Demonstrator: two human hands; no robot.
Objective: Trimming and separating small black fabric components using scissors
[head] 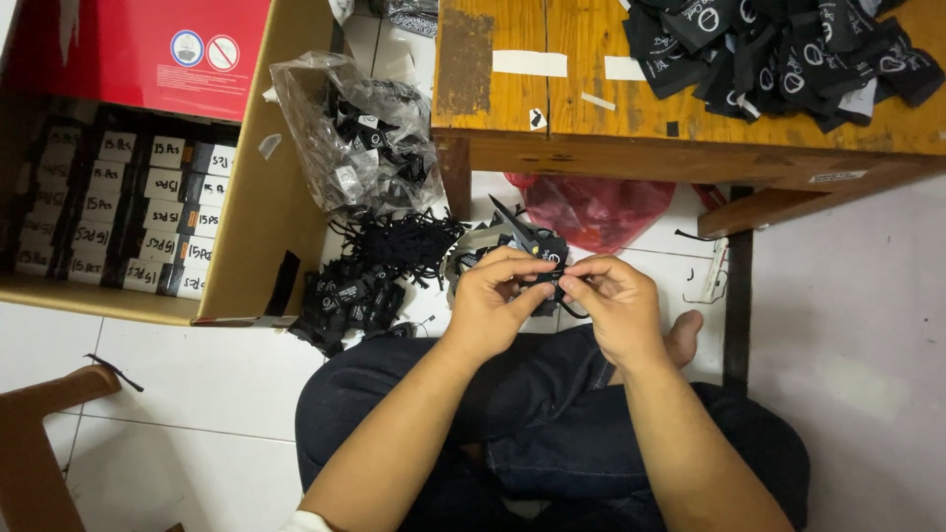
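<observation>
- Head camera looks straight down on us: our left hand [490,300] and right hand [613,299] meet above our crossed legs, fingers pinched together on a small black tag [545,258] and the thin black string [569,303] looping from it.
- Both hands are closed narrowly around that tag, thumbs and forefingers pressing it from either side; it sits between the two hands, just in front of our knees.
- Beyond the hands, on the white tiled floor [197,379], we see a loose heap of black strings [399,241] and a pile of black tags [345,300] beside it.
- A clear plastic bag [350,133] of more tags leans against a cardboard box [258,187], whose inside is packed with bundled black stacks [128,212] carrying white paper slips.
- A red plastic bag [596,209] lies under a low wooden table [552,123]; on the tabletop rests another mound of black tags [778,54].
- At lower left, a wooden stool edge [39,433] enters view; to the right, a pale wall [857,335].
</observation>
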